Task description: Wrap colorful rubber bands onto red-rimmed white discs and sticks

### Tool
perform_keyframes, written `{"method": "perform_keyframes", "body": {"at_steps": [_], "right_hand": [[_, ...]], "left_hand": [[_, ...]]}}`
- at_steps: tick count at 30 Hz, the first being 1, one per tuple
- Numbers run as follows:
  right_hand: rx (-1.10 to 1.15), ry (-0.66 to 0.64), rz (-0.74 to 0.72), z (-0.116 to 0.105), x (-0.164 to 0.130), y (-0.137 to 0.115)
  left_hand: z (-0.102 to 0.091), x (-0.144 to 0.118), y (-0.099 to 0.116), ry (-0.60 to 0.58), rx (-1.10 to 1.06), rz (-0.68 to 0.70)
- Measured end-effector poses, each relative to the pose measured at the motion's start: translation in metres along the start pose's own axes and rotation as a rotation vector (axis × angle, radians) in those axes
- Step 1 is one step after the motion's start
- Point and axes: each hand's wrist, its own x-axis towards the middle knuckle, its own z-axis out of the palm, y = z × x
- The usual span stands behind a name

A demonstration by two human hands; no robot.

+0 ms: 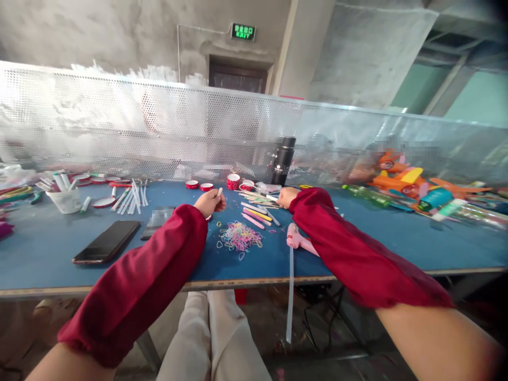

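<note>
Your left hand is closed around a short white stick, whose tip pokes up past your fingers, and it hovers just over the blue bench. Your right hand reaches into a loose row of pens (pink, yellow and white ones), but from here you cannot tell whether it grips one, since the fingers are hidden. Between your two red sleeves lies a heap of bands, bright and tangled. A pink glue gun sits just under your right forearm, with a clear stick running from it over the bench edge. A phone lies to your left. A black flask stands behind your right hand, with tape rolls beside it.
</note>
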Motion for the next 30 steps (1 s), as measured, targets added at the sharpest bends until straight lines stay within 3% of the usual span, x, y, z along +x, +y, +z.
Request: {"method": "perform_keyframes", "body": {"at_steps": [2,5,8,11,15,18,21,26,29,30], "right_hand": [[0.036,-0.049,-0.023,-0.015,-0.012,-0.020],[0.313,-0.007,-0.187,-0.028,-0.041,-0.060],[0.417,0.048,-0.255,-0.026,-0.067,-0.094],[0.585,0.168,-0.191,-0.014,-0.077,-0.113],[1.054,0.351,-0.003,0.000,-0.075,-0.123],[1.300,0.271,0.045,0.004,-0.075,-0.129],[1.307,0.165,-0.019,0.005,-0.078,-0.137],[1.197,0.125,-0.085,0.005,-0.087,-0.137],[1.105,0.261,-0.087,-0.017,-0.092,-0.118],[1.074,0.409,-0.066,-0.030,-0.094,-0.109]], "left_hand": [[-0.002,0.001,0.001,0.035,-0.005,0.073],[-0.004,-0.002,0.003,0.059,-0.007,0.135],[-0.003,-0.006,0.005,-0.032,0.010,0.137],[0.000,-0.008,0.006,-0.158,0.029,0.116],[0.003,-0.009,0.008,-0.234,-0.040,0.115],[0.003,-0.012,0.010,-0.292,-0.078,0.109],[0.005,-0.016,0.012,-0.390,-0.065,0.097],[0.010,-0.017,0.014,-0.479,-0.024,0.192],[0.003,-0.013,0.015,-0.451,-0.029,0.241],[-0.001,-0.011,0.015,-0.415,-0.034,0.243]]}}
